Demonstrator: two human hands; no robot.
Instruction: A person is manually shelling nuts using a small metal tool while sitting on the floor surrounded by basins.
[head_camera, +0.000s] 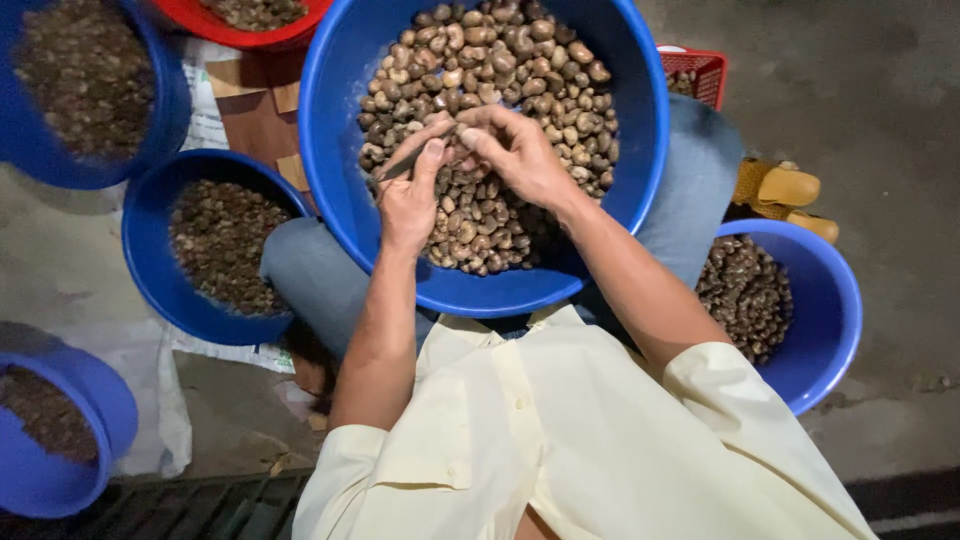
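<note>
A big blue basin (640, 130) rests on my lap, heaped with brown and tan cashew nuts (500, 70). Both hands meet over its middle. My left hand (408, 195) grips a thin dark metal tool (400, 165) that points up to the right. My right hand (515, 150) pinches one small nut (452, 132) at the fingertips, right against the tool's tip. The nut is mostly hidden by my fingers.
Blue basins of darker nuts or shells stand around me: top left (150, 150), left (150, 260), bottom left (100, 440), right (830, 320). A red basin (200, 20) and a red crate (705, 70) sit at the back. Yellow sandals (785, 190) lie on the concrete floor.
</note>
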